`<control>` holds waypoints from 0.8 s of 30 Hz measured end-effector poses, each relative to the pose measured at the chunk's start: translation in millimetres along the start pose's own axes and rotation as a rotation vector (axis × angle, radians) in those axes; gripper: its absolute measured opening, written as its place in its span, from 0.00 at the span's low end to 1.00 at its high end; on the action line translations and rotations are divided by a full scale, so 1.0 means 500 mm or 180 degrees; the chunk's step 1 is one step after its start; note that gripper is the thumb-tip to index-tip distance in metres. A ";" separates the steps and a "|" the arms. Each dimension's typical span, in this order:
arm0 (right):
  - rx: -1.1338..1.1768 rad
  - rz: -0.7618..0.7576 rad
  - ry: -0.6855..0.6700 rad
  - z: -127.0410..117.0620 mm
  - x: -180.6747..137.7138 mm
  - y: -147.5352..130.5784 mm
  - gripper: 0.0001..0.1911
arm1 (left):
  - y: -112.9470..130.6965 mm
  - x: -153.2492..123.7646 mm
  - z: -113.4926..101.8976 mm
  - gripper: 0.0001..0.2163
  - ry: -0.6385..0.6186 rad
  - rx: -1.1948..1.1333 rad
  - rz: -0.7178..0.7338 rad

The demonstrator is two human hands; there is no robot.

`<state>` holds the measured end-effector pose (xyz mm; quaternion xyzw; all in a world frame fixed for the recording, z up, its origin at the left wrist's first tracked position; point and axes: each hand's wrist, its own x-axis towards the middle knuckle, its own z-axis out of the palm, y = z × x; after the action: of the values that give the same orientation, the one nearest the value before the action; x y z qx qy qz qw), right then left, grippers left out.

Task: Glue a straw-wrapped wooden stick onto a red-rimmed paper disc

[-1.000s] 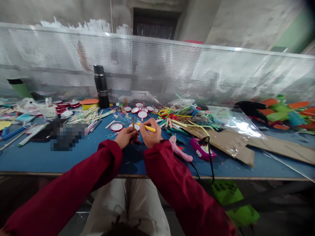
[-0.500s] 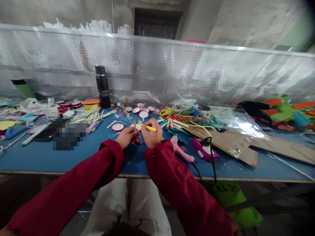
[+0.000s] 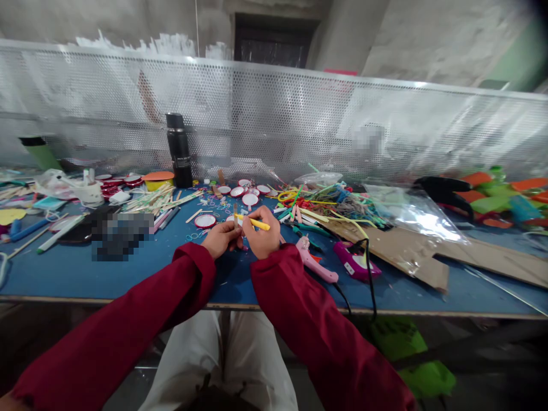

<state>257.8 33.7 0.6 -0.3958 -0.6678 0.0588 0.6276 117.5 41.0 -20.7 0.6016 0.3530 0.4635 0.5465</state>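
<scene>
My left hand (image 3: 221,237) is closed on a small flat brown stick (image 3: 235,218), held upright over the blue table. Close beside it, my right hand (image 3: 262,235) grips a yellow pen (image 3: 259,224) with its tip pointing left at the stick; I cannot tell whether the tip touches it. Just behind my hands lie white discs with red rims, among them one disc (image 3: 205,221) to the left and another (image 3: 250,200) farther back. A pink glue gun (image 3: 317,262) rests to the right of my right hand.
A black bottle (image 3: 178,151) stands at the back by the perforated metal screen (image 3: 274,120). Wooden sticks (image 3: 148,200) and markers lie to the left. Rightward are a purple device (image 3: 356,261) with a black cord, tangled colored strings (image 3: 338,200) and brown cardboard (image 3: 398,254).
The yellow pen has shifted slightly, its tip a little nearer the stick. Both hands stay in nearly the same place, with their holds unchanged.
</scene>
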 end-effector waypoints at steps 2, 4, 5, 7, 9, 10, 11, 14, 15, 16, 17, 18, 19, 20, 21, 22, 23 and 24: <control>-0.0131 -0.0019 0.0053 -0.001 0.002 0.001 0.08 | 0.001 0.000 -0.001 0.14 0.0005 0.0001 -0.0001; -0.0266 -0.0005 0.0136 -0.002 0.004 0.003 0.08 | 0.002 0.000 -0.001 0.14 0.0007 -0.0002 0.0007; -0.0308 0.0022 0.0171 -0.003 0.005 0.003 0.08 | 0.002 0.000 -0.002 0.15 0.0009 -0.0005 0.0013; -0.0323 0.0077 0.0179 -0.003 0.005 0.004 0.08 | 0.004 0.000 -0.002 0.15 0.0015 -0.0009 0.0020; -0.0305 0.0095 0.0149 -0.002 0.005 0.005 0.07 | 0.005 0.000 -0.002 0.15 0.0024 -0.0015 0.0021; -0.0308 0.0091 0.0139 -0.002 0.004 0.005 0.07 | 0.006 0.000 -0.002 0.15 0.0028 -0.0018 0.0019; -0.0319 0.0085 0.0137 -0.001 0.004 0.005 0.07 | 0.006 -0.001 -0.001 0.16 0.0032 -0.0021 0.0017; -0.0383 0.0084 0.0158 0.000 0.003 0.008 0.07 | 0.008 -0.002 0.000 0.16 0.0031 -0.0021 0.0014; -0.0400 0.0095 0.0151 0.001 0.003 0.010 0.07 | 0.009 -0.003 0.001 0.16 0.0028 -0.0014 0.0014; -0.0405 0.0117 0.0129 0.001 0.004 0.012 0.07 | 0.009 -0.003 0.001 0.16 0.0028 -0.0005 0.0018; -0.0384 0.0152 0.0090 0.002 0.004 0.015 0.06 | 0.009 -0.003 0.002 0.16 0.0031 0.0005 0.0024; -0.0325 0.0199 0.0032 0.003 0.004 0.019 0.05 | 0.009 -0.004 0.002 0.16 0.0040 0.0017 0.0033; -0.0232 0.0256 -0.0040 0.004 0.003 0.023 0.05 | 0.008 -0.004 0.003 0.16 0.0054 0.0031 0.0043; -0.0114 0.0318 -0.0116 0.006 0.003 0.027 0.05 | 0.008 -0.004 0.003 0.15 0.0067 0.0048 0.0053; 0.0016 0.0378 -0.0193 0.008 0.002 0.031 0.07 | 0.008 -0.003 0.004 0.15 0.0076 0.0069 0.0059; 0.0138 0.0432 -0.0273 0.010 0.002 0.034 0.08 | 0.009 -0.003 0.004 0.15 0.0077 0.0095 0.0059; 0.0231 0.0478 -0.0339 0.012 0.001 0.038 0.09 | 0.010 -0.003 0.004 0.15 0.0073 0.0124 0.0056; 0.0283 0.0517 -0.0391 0.014 0.001 0.040 0.09 | 0.011 -0.003 0.004 0.15 0.0065 0.0155 0.0049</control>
<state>260.6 50.5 -12.1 -0.4160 -0.6675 0.1632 0.5956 118.6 37.9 -15.7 0.6127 0.3651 0.4650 0.5245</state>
